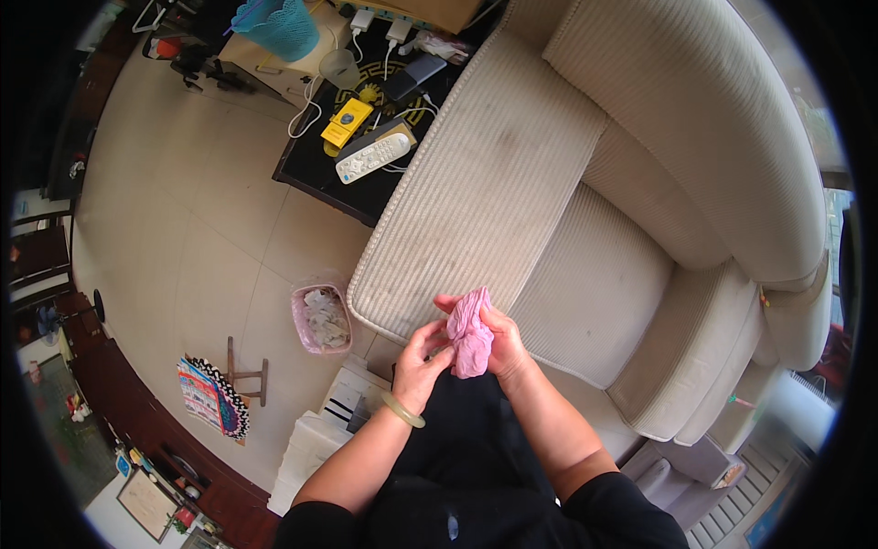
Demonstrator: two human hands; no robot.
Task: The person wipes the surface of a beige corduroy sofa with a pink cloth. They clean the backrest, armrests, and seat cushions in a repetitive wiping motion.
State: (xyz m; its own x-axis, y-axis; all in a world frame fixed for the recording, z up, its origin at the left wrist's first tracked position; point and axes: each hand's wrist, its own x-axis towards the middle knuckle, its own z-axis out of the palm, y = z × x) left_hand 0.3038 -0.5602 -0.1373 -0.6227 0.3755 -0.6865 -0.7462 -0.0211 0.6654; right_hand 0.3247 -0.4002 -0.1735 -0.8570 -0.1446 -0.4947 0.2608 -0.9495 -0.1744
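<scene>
A crumpled pink cloth [470,336] is bunched up in front of my body, above the near edge of the striped sofa seat [473,206]. My right hand [506,342] grips it from the right side, thumb on top and some fingers behind. On the left, my left hand [420,364] has its fingers curled at the cloth's edge; its fingertips seem to touch the fabric, but whether they pinch it is hard to see. A pale bangle [403,410] circles my left wrist.
Left of the sofa corner stands a pink waste basket [298,322] holding crumpled tissues. A black side table [309,171] carries a white remote control [374,158], a yellow box [347,122] and a dark phone [413,77]. A small wooden stool [247,374] is on the tiled floor.
</scene>
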